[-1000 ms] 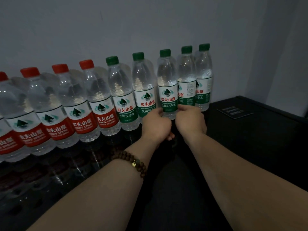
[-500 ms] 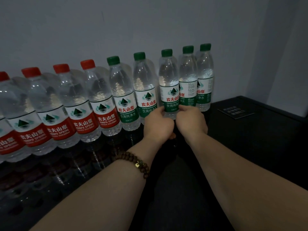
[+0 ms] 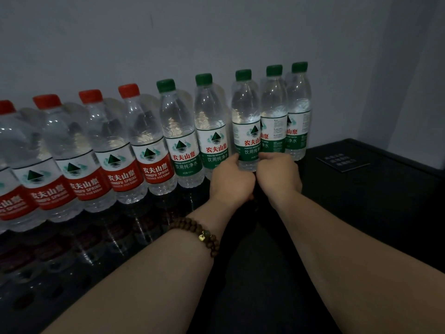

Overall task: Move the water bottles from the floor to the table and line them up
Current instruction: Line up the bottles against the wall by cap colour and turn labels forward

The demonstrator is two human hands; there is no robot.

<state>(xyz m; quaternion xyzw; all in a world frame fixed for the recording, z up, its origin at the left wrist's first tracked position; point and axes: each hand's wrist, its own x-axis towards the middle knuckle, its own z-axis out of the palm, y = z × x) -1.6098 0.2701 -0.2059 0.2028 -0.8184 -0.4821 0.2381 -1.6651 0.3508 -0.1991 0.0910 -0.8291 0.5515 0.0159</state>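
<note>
Both hands met low on one green-capped bottle (image 3: 245, 121): the left hand (image 3: 231, 182), a beaded bracelet (image 3: 197, 231) on its wrist, curled against the bottle's left flank, and the right hand (image 3: 279, 174) closed on its right flank, so the two held it between them near its base. That bottle stood upright on the glossy black table (image 3: 361, 213), third from the right-hand end of the row along the grey wall (image 3: 216, 32). Left of it ran the red-capped bottles (image 3: 115, 145), then two more green-capped ones (image 3: 185, 141); right of it stood the last two green-capped bottles (image 3: 286, 112), crowded against it, their labels overlapping in view. The likely trouble was a knock-on: nudging the held bottle sideways would probably push a touching neighbour, and a tall, narrow bottle could tip and topple others down the line. The bottles were clear thin plastic, ribbed near the foot, smooth-labelled, and probably slippery on that polished top. Right of the row lay a small dark card (image 3: 343, 162), flat.
</note>
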